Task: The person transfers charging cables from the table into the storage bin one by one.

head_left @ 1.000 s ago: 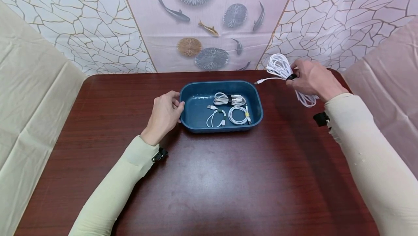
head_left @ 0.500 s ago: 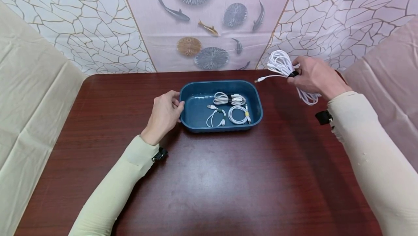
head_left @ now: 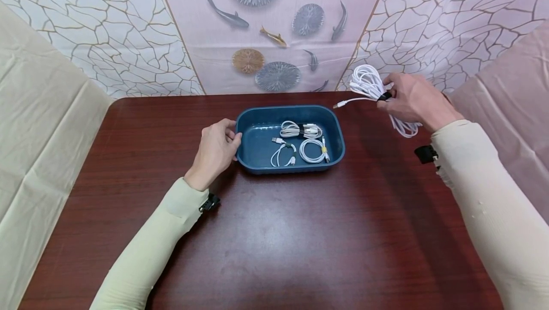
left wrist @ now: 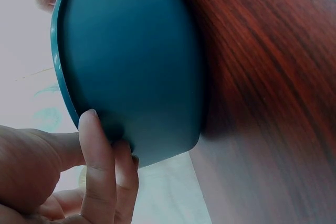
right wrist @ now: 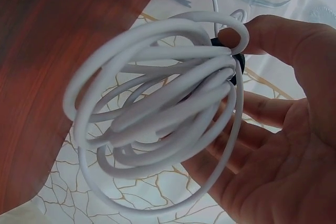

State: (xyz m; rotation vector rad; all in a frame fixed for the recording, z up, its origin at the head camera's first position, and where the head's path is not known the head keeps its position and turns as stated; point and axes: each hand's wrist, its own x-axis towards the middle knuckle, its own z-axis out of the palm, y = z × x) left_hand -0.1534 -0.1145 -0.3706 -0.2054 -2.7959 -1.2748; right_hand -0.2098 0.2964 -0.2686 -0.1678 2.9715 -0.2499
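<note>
A blue plastic bin point(head_left: 256, 144) sits on the table and holds several things: a white cable bundle with a black strap point(head_left: 291, 130), a small white USB cable with a dark tie point(head_left: 278, 153), and a coiled white cable with a yellow tie point(head_left: 310, 152). My left hand point(head_left: 216, 150) grips the bin's left end at the rim; in the left wrist view its fingers point(left wrist: 100, 166) lie against the outer wall. Raised right of the bin, my right hand point(head_left: 411, 96) pinches a large white cable bundle point(head_left: 367, 81) at its black strap. One plug point(head_left: 340, 105) dangles toward the bin.
The dark red wooden table point(head_left: 266, 234) extends in front of the bin and to both sides. A patterned cloth backdrop point(head_left: 274, 29) hangs behind its far edge. Plain cloth point(head_left: 47, 148) stands on the left, with pinkish cloth point(head_left: 514, 100) on the right.
My right hand has risen slightly and shifted a little right with the large cable bundle, nearly still over the last half second. My left hand and the bin have stayed put.
</note>
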